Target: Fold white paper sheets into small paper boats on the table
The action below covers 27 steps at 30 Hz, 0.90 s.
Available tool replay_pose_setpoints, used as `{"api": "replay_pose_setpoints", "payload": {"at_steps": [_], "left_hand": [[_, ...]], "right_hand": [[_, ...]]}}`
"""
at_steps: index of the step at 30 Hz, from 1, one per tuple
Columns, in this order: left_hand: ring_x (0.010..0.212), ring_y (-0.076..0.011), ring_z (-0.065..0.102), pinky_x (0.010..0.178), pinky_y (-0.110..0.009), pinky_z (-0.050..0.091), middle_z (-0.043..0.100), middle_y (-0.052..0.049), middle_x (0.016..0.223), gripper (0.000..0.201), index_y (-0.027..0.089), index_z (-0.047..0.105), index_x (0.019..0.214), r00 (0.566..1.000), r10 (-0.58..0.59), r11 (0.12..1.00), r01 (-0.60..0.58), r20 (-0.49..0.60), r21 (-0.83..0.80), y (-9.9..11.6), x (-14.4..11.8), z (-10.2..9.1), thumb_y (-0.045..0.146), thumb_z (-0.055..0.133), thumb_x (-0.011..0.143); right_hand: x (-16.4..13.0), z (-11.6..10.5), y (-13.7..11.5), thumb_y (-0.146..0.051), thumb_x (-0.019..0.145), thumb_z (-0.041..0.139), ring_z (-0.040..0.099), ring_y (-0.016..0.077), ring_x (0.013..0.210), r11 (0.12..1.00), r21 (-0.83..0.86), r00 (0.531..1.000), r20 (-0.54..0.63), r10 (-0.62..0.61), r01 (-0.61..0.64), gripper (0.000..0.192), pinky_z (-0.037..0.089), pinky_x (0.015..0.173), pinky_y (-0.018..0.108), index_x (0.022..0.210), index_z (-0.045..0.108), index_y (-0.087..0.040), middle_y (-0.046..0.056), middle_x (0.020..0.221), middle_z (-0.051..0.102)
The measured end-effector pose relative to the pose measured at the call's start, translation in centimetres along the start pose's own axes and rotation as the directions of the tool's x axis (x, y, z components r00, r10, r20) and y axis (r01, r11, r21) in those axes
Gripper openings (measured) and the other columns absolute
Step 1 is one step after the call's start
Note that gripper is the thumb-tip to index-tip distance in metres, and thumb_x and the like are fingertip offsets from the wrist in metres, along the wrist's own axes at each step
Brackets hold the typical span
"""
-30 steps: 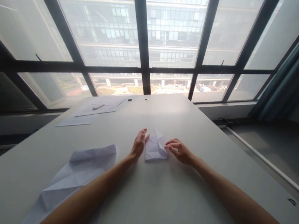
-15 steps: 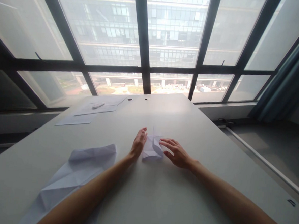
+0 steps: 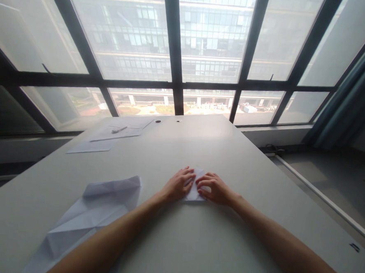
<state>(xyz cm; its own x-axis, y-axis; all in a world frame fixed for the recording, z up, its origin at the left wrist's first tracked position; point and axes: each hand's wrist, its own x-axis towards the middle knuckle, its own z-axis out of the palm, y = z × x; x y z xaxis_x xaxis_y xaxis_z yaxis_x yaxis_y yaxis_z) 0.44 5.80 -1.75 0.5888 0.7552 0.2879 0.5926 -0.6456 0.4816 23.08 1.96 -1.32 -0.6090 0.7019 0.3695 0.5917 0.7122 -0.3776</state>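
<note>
A small folded paper [image 3: 195,195] lies on the white table [image 3: 225,246], between the person's two hands. The left hand [image 3: 178,185] and right hand [image 3: 218,189] bend their fingers over it from either side; whether either pinches it, I cannot tell. A larger creased sheet [image 3: 94,205] lies partly behind the left forearm [image 3: 114,235]. Farther off, a slim white object [image 3: 119,129] rests on flat papers [image 3: 90,146] near the window [image 3: 211,43].

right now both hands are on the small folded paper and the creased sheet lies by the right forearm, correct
Wrong side: the head view shows the creased sheet by the left forearm. The left hand and right hand are on the small folded paper.
</note>
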Motion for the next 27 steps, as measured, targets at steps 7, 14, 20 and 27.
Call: {"api": "replay_pose_setpoints", "payload": {"at_steps": [7, 14, 20, 27], "left_hand": [[0.15, -0.029, 0.017, 0.121, -0.046, 0.013, 0.022, -0.011, 0.161, 0.072, 0.017, 0.027, 0.156, 0.966, -0.003, 0.97, -0.061, 0.26, 0.235, 0.8, -0.2, -0.5, 0.054, 0.042, 0.096], [0.151, -0.0291, 0.009, 0.121, -0.046, 0.008, 0.014, -0.011, 0.162, 0.077, 0.02, 0.021, 0.157, 0.938, 0.034, 0.954, -0.133, 0.344, 0.269, 0.8, -0.4, -1.1, 0.064, 0.034, 0.097], [0.151, -0.0309, 0.01, 0.12, -0.05, 0.011, 0.018, -0.004, 0.162, 0.071, 0.031, 0.019, 0.157, 0.949, 0.072, 0.962, -0.147, 0.308, 0.229, 0.5, -0.6, -0.9, 0.064, 0.038, 0.097], [0.151, -0.0305, 0.011, 0.121, -0.05, 0.009, 0.018, -0.003, 0.162, 0.073, 0.032, 0.018, 0.157, 0.952, 0.07, 0.968, -0.138, 0.299, 0.212, 0.4, -0.5, -0.8, 0.064, 0.04, 0.096]], "right_hand": [[0.0, 0.1, 0.4, -0.055, 0.096, 0.044, 0.026, 0.0288, 0.147, 0.99, -0.104, 0.98, 0.168, 0.109, -0.093, 0.071, 0.008, 0.12, 0.053, 0.156, 0.024, -0.022, 0.011, 0.159, 0.03], [-0.1, 0.2, 1.6, -0.047, 0.101, 0.031, 0.014, 0.0272, 0.15, 0.941, -0.194, 0.935, 0.17, 0.31, -0.277, 0.065, 0.003, 0.119, 0.058, 0.156, 0.023, -0.015, 0.012, 0.161, 0.022], [-0.2, 0.2, 1.5, -0.043, 0.1, 0.034, 0.014, 0.0267, 0.15, 0.953, -0.18, 0.947, 0.168, 0.275, -0.245, 0.063, 0.001, 0.118, 0.058, 0.156, 0.023, -0.017, 0.013, 0.161, 0.023], [-0.4, -1.2, 1.4, -0.068, 0.091, 0.046, 0.016, 0.0311, 0.149, 0.986, -0.084, 0.949, 0.268, 0.165, -0.147, 0.089, -0.004, 0.119, 0.056, 0.158, 0.011, -0.021, 0.013, 0.162, 0.018]]}}
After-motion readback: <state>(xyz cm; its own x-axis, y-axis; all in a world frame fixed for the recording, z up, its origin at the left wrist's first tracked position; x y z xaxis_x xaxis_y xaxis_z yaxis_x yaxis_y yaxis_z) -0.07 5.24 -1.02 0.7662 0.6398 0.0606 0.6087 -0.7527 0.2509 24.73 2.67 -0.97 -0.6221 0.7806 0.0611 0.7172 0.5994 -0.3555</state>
